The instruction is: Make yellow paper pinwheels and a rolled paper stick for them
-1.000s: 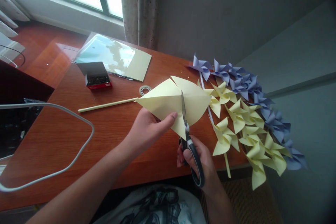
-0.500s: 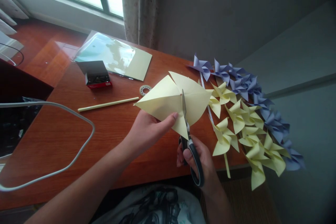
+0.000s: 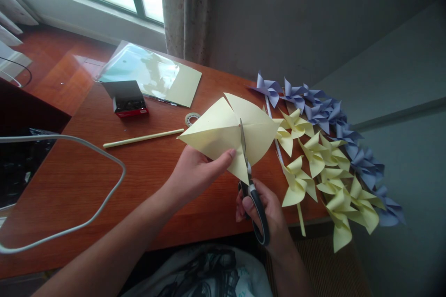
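Centre of frame: L hand (image 3: 195, 171) pinches a pale yellow square paper sheet (image 3: 228, 132), thumb on top, other fingers under it, holding it above the reddish-brown wooden desk (image 3: 146, 181). R hand (image 3: 265, 209) is closed round the black handles of steel scissors (image 3: 249, 171); blades point up-frame into the sheet's lower edge, tip near its middle. Can't tell how far apart the blades are.

Right of the sheet: a row of folded yellow paper pinwheels (image 3: 324, 167), w/ folded lilac paper pinwheels (image 3: 327, 111) beyond, running to lower right.

Left of the sheet: a thin yellow paper stick (image 3: 142, 138) and a small clear tape roll (image 3: 192, 119). Upper left: red-and-black small open box (image 3: 127, 100) beside a glossy clear plastic sleeve (image 3: 149, 74). Far left: a grey cable loop (image 3: 87, 148).
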